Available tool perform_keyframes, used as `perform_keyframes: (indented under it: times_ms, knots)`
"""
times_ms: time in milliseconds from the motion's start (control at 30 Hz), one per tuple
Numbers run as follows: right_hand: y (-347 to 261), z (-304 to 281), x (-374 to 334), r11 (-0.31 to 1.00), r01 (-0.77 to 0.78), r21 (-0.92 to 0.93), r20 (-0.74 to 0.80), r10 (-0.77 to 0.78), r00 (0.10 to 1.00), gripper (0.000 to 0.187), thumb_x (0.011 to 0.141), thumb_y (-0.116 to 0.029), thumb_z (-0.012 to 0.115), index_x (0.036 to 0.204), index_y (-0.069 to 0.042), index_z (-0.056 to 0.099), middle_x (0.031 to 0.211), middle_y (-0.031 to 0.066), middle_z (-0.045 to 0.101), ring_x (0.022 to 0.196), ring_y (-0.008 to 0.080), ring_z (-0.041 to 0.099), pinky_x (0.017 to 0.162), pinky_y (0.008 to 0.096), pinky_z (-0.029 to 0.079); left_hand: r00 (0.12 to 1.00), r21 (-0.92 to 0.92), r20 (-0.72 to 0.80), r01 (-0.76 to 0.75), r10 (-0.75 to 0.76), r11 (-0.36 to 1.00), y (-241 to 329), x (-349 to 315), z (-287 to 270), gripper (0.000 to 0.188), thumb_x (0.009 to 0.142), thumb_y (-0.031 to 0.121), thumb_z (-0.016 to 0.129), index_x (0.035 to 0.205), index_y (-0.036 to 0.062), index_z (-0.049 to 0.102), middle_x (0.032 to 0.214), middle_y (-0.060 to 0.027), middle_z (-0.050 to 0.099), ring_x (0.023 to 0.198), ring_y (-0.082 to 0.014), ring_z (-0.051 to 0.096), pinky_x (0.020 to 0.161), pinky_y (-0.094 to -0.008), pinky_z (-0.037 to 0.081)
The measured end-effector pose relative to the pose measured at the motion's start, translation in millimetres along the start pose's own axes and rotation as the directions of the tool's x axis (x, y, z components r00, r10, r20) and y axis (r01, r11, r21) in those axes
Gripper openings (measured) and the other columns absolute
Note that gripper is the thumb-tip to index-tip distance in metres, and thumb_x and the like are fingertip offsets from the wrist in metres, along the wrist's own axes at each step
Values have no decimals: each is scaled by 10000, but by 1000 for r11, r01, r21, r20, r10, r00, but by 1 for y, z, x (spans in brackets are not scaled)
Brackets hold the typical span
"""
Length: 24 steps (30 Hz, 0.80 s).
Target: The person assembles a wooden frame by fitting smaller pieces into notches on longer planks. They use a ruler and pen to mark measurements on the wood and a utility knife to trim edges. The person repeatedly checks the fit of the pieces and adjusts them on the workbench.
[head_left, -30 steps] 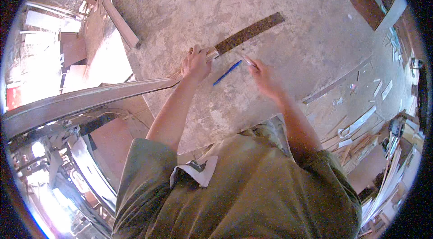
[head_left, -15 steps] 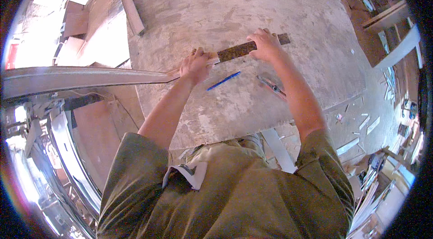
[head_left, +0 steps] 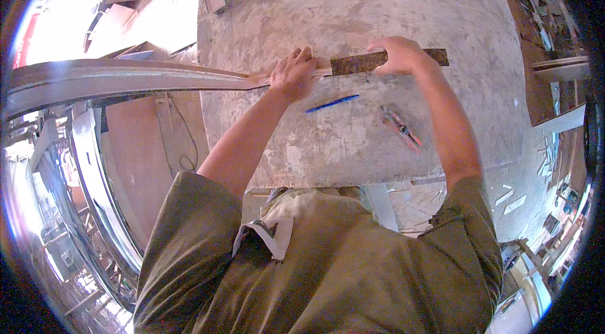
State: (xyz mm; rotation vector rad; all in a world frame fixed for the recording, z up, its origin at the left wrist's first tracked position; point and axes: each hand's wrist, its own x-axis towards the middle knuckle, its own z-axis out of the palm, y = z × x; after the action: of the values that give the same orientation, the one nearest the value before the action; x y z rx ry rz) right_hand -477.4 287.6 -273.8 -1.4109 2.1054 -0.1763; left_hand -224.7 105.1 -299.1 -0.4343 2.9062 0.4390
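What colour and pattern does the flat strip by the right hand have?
The strip is dark brown and mottled, best seen in the head view.

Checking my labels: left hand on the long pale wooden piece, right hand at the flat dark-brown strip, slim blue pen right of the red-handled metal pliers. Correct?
No: the head view shows the slim blue pen left of the red-handled metal pliers. The left hand is on the wooden piece and the right hand at the strip, as stated.
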Motion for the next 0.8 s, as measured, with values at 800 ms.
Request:
perform_keyframes:
  times_ms: [800]
  knots:
    - [39,-10,-33,931,-329,-158,-578,183,796,695,870,-341,718,1486,-147,462,1378,182,566,1236,383,561,1040,458,451,994,2,103,42,-42,999,14,-2,-21,469,854,238,678,1314,315,627,1365,-95,562,1309,-345,498,1074,-507,454]
